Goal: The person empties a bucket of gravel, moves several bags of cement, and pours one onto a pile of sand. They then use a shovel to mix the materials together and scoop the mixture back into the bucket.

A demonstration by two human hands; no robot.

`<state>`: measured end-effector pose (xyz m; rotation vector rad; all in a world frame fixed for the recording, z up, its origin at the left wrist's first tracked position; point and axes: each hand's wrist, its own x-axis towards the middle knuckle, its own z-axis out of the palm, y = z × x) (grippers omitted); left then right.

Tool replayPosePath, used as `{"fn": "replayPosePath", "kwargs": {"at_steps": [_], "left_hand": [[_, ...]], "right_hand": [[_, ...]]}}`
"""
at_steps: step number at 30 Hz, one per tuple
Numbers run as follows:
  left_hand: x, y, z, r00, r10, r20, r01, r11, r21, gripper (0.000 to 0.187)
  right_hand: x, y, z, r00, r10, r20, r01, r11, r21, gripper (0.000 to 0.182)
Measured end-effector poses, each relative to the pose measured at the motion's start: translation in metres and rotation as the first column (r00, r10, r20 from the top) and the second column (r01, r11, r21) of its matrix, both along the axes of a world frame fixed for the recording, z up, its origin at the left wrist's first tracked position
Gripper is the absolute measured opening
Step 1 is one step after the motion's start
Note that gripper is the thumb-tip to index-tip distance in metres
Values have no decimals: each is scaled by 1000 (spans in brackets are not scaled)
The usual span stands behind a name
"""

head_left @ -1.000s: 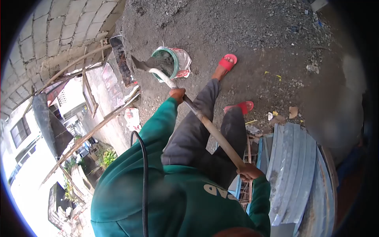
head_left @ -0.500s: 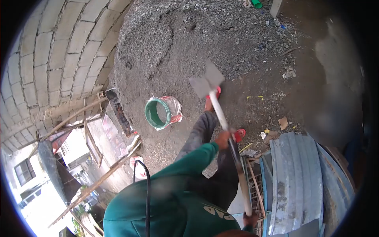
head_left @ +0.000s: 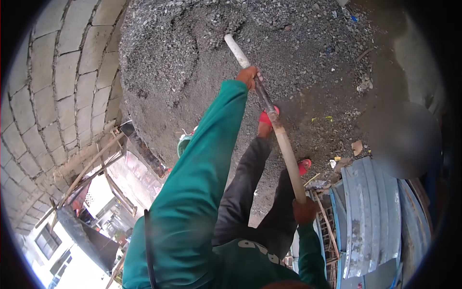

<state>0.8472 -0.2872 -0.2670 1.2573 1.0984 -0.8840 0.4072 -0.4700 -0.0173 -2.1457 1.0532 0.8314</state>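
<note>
Outdoor ground of loose grey gravel and dirt (head_left: 308, 58). Tall grey concrete-block wall (head_left: 67, 62), along the ground's left edge. Curved, corrugated grey metal sheets (head_left: 370, 216), at its lower right corner. Long brown-and-white shovel shaft (head_left: 285, 149), slanting up to the gravel; blade not visible. Round green bucket (head_left: 183, 144), toward the left edge, partly hidden by a sleeve (head_left: 207, 144). Left hand (head_left: 248, 77), clamped around the shaft's upper part; right hand (head_left: 305, 212), clamped at its near end.

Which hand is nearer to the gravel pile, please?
Left. The left hand grips the long handle toward the gravel pile; the right hand holds its rear end, farther away.
</note>
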Motion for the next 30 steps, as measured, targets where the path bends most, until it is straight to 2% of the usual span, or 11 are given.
{"fn": "replayPosePath", "kwargs": {"at_steps": [1, 3, 5, 9, 13, 14, 19, 21, 25, 27, 30], "left_hand": [[-13, 1, -2, 1000, 0, -25, 0, 1000, -3, 9], [-27, 0, 11, 974, 116, 193, -98, 990, -103, 8], [-41, -1, 21, 984, 117, 132, -107, 991, -82, 7], [-64, -19, 22, 977, 189, 95, -167, 965, -201, 7], [-89, -24, 80, 966, 256, 37, -237, 934, -266, 10], [-87, -22, 85, 977, 208, 44, -195, 962, -193, 13], [-93, 4, 118, 954, 278, 115, -253, 949, -191, 15], [-102, 15, 134, 968, 206, 142, -195, 977, -91, 14], [-137, 31, 174, 947, 267, 180, -241, 958, -157, 14], [-161, 38, 185, 939, 292, 184, -268, 953, -143, 13], [-201, 49, 200, 931, 333, 148, -317, 940, -124, 16]], "right_hand": [[-8, 7, -2, 999, 35, 15, -35, 999, -31, 32], [-7, 8, -6, 1000, 25, -9, -25, 999, -36, 32], [-15, 2, -10, 1000, 17, -21, -18, 999, -39, 31], [-53, -17, -38, 997, 62, -53, -70, 983, -172, 32], [-73, -39, -37, 990, 122, -72, -136, 964, -227, 28], [-75, -41, -36, 987, 147, -66, -157, 966, -203, 30], [-72, -31, -7, 968, 224, -109, -241, 953, -183, 30], [-81, -28, 0, 985, 171, 2, -170, 976, -136, 31], [-109, -32, 15, 973, 231, 18, -226, 964, -143, 30], [-128, -41, 18, 965, 235, 117, -222, 968, -114, 30], [-155, -61, 21, 955, 287, 79, -277, 955, -109, 29]]}}
